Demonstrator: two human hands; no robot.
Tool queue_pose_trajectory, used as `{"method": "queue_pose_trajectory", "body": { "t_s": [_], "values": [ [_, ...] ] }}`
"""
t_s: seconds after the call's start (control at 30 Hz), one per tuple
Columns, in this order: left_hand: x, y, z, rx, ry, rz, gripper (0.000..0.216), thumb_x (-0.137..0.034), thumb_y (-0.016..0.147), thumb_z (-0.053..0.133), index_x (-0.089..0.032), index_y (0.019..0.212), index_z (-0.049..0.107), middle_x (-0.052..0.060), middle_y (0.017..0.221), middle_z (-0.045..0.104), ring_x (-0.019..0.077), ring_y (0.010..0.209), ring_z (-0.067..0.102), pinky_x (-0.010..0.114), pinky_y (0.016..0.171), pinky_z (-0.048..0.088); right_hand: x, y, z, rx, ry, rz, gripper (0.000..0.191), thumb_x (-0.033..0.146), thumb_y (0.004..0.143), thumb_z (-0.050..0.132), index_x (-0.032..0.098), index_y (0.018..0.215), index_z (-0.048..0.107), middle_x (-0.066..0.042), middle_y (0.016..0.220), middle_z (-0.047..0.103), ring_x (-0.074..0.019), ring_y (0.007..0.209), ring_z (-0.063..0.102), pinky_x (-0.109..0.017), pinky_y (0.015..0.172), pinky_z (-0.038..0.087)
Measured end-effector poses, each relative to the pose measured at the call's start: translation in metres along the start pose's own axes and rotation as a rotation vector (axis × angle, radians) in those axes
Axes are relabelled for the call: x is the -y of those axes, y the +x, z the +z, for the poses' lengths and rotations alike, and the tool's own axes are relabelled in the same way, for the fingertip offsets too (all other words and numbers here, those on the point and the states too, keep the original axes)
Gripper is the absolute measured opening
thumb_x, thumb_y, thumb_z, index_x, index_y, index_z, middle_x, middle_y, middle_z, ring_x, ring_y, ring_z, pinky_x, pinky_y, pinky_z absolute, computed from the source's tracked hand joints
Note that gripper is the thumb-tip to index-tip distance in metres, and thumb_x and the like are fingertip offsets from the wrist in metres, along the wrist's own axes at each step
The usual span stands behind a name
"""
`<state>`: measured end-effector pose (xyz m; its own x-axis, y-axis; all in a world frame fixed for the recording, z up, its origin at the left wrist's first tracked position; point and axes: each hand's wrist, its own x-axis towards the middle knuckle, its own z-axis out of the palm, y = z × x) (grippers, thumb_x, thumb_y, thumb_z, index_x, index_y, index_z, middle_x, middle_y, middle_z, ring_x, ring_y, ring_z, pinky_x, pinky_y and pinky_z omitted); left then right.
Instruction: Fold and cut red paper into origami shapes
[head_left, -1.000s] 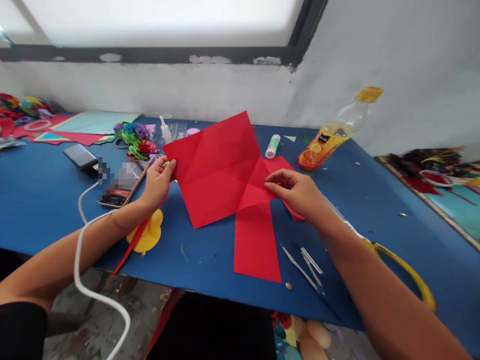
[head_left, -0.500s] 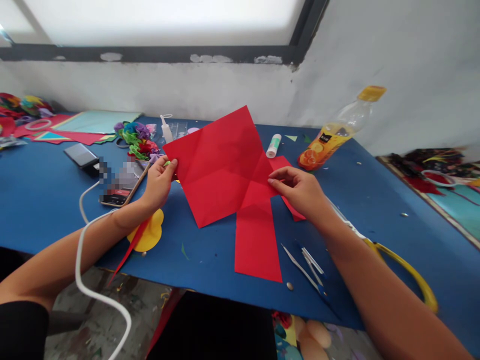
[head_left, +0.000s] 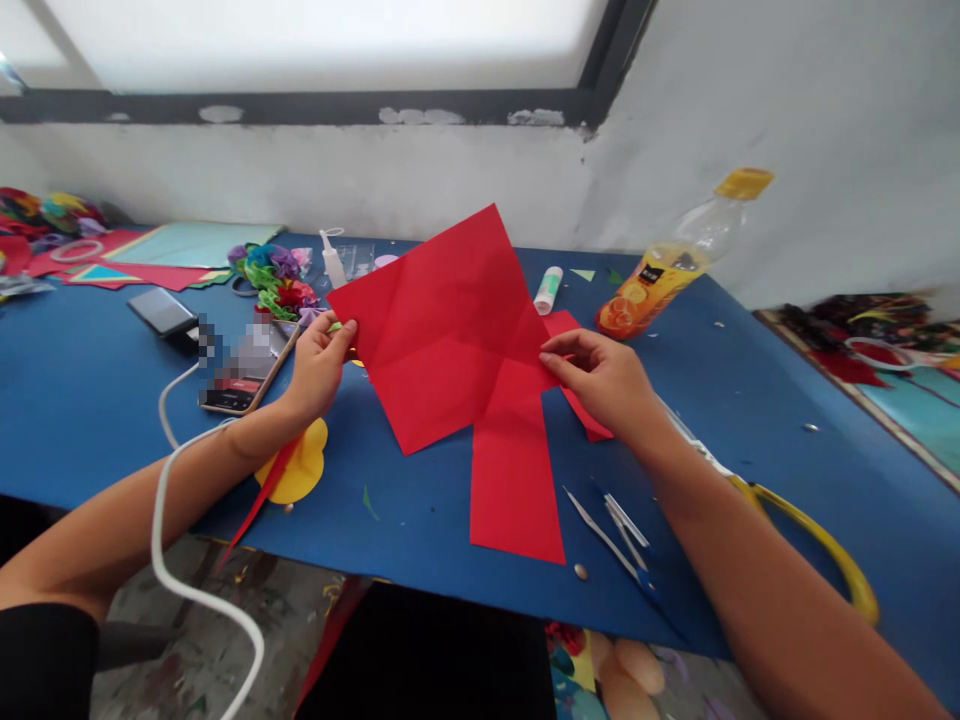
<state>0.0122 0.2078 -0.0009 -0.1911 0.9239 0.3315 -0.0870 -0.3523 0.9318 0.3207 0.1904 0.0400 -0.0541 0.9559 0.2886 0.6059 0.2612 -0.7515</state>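
A creased red paper square (head_left: 442,320) is held up over the blue table (head_left: 82,390), tilted like a diamond. My left hand (head_left: 319,365) pinches its left corner. My right hand (head_left: 600,380) pinches its right corner. Below it a red paper strip (head_left: 514,480) lies flat on the table, and another red piece (head_left: 574,330) shows under my right hand.
A juice bottle (head_left: 675,265) lies tilted at the back right, a glue stick (head_left: 547,290) beside it. Tweezers (head_left: 611,535) and yellow-handled scissors (head_left: 817,540) lie under my right forearm. A phone (head_left: 240,375) with a white cable (head_left: 172,520), paper flowers (head_left: 274,275) and a yellow paper shape (head_left: 300,470) sit left.
The red square has been raised a little, its top corner higher than before. Both hands keep their pinch and have barely moved.
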Motion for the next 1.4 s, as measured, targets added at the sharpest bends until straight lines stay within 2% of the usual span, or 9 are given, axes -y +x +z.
{"method": "queue_pose_trajectory", "body": {
  "t_s": [0.27,0.37,0.43,0.53,0.67,0.8,0.97,1.23,1.4],
  "values": [
    [-0.019,-0.007,-0.003,0.076,0.385,0.194,0.069,-0.024,0.077,0.062,-0.032,0.138,0.033,0.009,0.132,0.053,0.0156,0.083,0.067,0.028,0.069,0.056,-0.005,0.005,0.003,-0.002,0.07,0.032,0.02,0.024,0.074,0.059,0.018,0.093,0.059,-0.008,0.093,0.065,-0.0206,0.086,0.062,-0.036,0.077,0.05],
    [-0.036,-0.017,-0.005,0.214,0.828,0.333,0.063,-0.023,0.078,0.063,-0.033,0.136,0.042,0.009,0.149,0.035,0.0268,0.11,0.059,0.044,0.092,0.049,-0.007,0.006,0.0,0.147,0.078,0.112,0.02,0.021,0.074,0.059,0.018,0.093,0.06,-0.006,0.09,0.066,-0.0198,0.082,0.062,-0.034,0.072,0.051],
    [-0.044,-0.026,-0.006,0.323,1.107,0.442,0.054,-0.02,0.079,0.062,-0.033,0.13,0.051,0.006,0.153,0.029,0.0353,0.132,0.04,0.058,0.108,0.029,-0.01,0.006,-0.003,0.255,0.053,0.143,0.019,0.02,0.075,0.059,0.018,0.094,0.061,-0.006,0.089,0.067,-0.0187,0.079,0.062,-0.032,0.07,0.052],
    [-0.043,-0.039,-0.006,0.656,1.241,0.598,0.043,-0.017,0.087,0.052,-0.031,0.128,0.054,0.005,0.149,0.039,0.0308,0.139,0.031,0.058,0.115,0.01,-0.015,0.005,-0.006,0.34,-0.119,0.117,0.018,0.019,0.079,0.057,0.018,0.096,0.063,-0.006,0.091,0.068,-0.0191,0.081,0.063,-0.033,0.073,0.052],
    [-0.033,-0.046,-0.003,1.195,1.124,0.634,0.049,-0.05,0.088,0.053,-0.021,0.127,0.056,0.01,0.135,0.055,0.0254,0.123,0.053,0.041,0.109,0.035,-0.011,0.0,-0.003,0.324,-0.527,-0.133,0.022,0.013,0.08,0.055,0.015,0.1,0.064,-0.013,0.106,0.065,-0.0265,0.099,0.061,-0.043,0.089,0.048],
    [-0.028,-0.044,-0.001,1.189,1.141,0.621,0.055,-0.056,0.087,0.051,-0.017,0.126,0.056,0.013,0.133,0.056,0.0261,0.118,0.057,0.038,0.097,0.047,0.003,-0.017,-0.002,0.441,-0.683,-0.463,0.026,0.008,0.084,0.047,0.012,0.102,0.065,-0.016,0.111,0.063,-0.0274,0.103,0.061,-0.042,0.088,0.051],
    [-0.024,-0.038,-0.003,1.165,1.064,0.784,0.046,-0.048,0.094,0.042,-0.013,0.119,0.06,0.012,0.12,0.065,0.0245,0.105,0.065,0.035,0.088,0.051,0.014,-0.047,-0.007,0.627,-0.644,-0.559,0.031,0.016,0.086,0.055,0.011,0.117,0.06,-0.017,0.124,0.059,-0.0258,0.11,0.059,-0.04,0.09,0.051],
    [-0.031,-0.043,0.0,1.116,1.005,1.041,0.026,-0.022,0.096,0.043,-0.015,0.108,0.065,0.01,0.107,0.071,0.0205,0.091,0.068,0.03,0.077,0.051,0.003,-0.06,0.008,0.396,-0.753,-0.869,0.021,0.018,0.093,0.049,0.012,0.103,0.066,-0.011,0.108,0.069,-0.0228,0.095,0.063,-0.04,0.087,0.049],
    [-0.03,-0.047,-0.002,1.155,1.101,1.019,0.028,-0.011,0.092,0.043,-0.016,0.11,0.064,0.011,0.11,0.07,0.0198,0.093,0.067,0.029,0.075,0.05,-0.005,-0.057,0.009,0.397,-0.701,-0.898,0.023,0.021,0.094,0.046,0.011,0.099,0.067,-0.012,0.102,0.07,-0.0208,0.088,0.064,-0.035,0.08,0.05]
  ]
}}
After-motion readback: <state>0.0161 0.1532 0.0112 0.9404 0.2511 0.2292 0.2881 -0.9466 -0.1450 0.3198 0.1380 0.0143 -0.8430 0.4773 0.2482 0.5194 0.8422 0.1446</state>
